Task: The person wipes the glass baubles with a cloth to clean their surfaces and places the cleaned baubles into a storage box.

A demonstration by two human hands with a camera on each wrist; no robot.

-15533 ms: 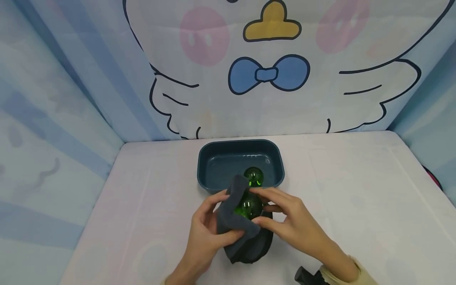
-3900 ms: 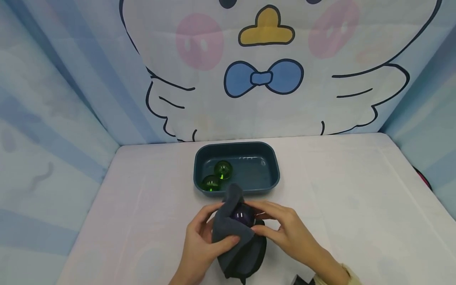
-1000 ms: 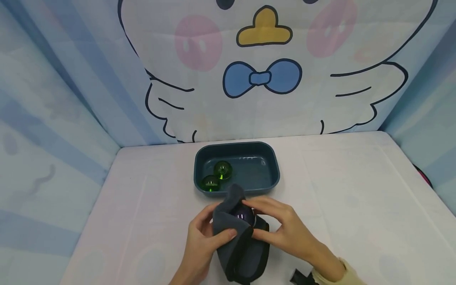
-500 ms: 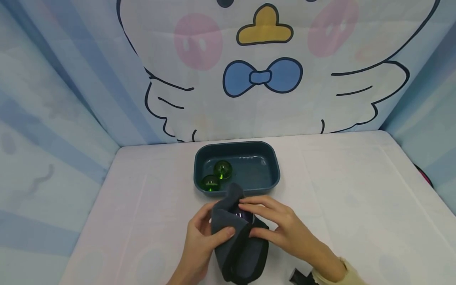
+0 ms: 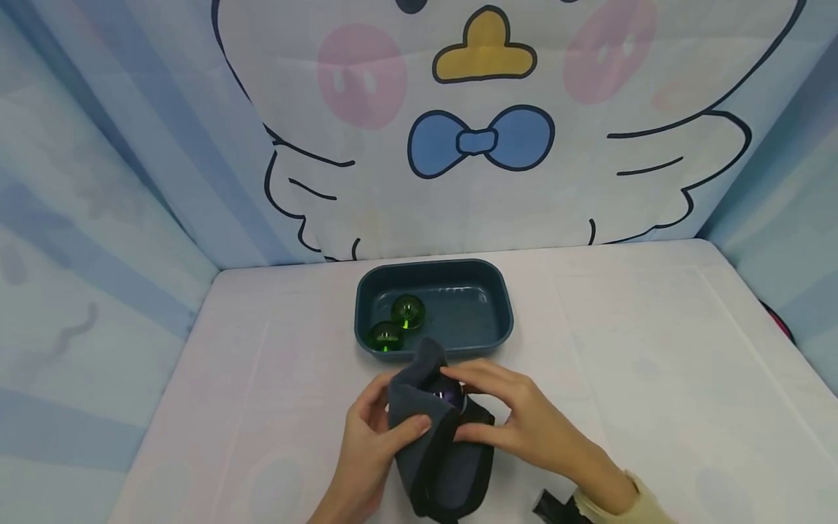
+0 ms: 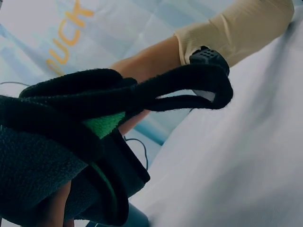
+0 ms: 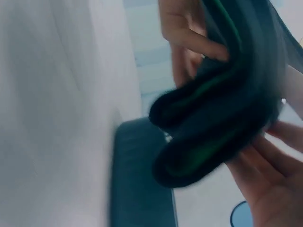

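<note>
In the head view my left hand (image 5: pixel 376 444) grips a dark grey cloth (image 5: pixel 419 407) with black edging, its thumb on the near side. A dark purple, shiny ball (image 5: pixel 449 393) sits in the cloth's fold, mostly covered. My right hand (image 5: pixel 524 415) holds the ball from the right, fingers over its top and thumb at the cloth's black edge. The left wrist view shows the cloth (image 6: pixel 38 161) with a bright green inner side and a black loop (image 6: pixel 220 87). In the right wrist view the folded cloth (image 7: pixel 222 113) is blurred between both hands.
Just beyond the hands stands a dark blue-green rectangular tub (image 5: pixel 507 331). Inside, at its left, lie two clear green balls, one farther back (image 5: pixel 408 311) and one nearer (image 5: pixel 385 336). A printed curtain (image 5: pixel 481 204) rises behind the white-covered table (image 5: pixel 628 349).
Earlier a green ball was in the cloth; now both green balls lie in the tub's left side and the purple ball is in the cloth. Lately the right fingers have shifted slightly over the ball.
</note>
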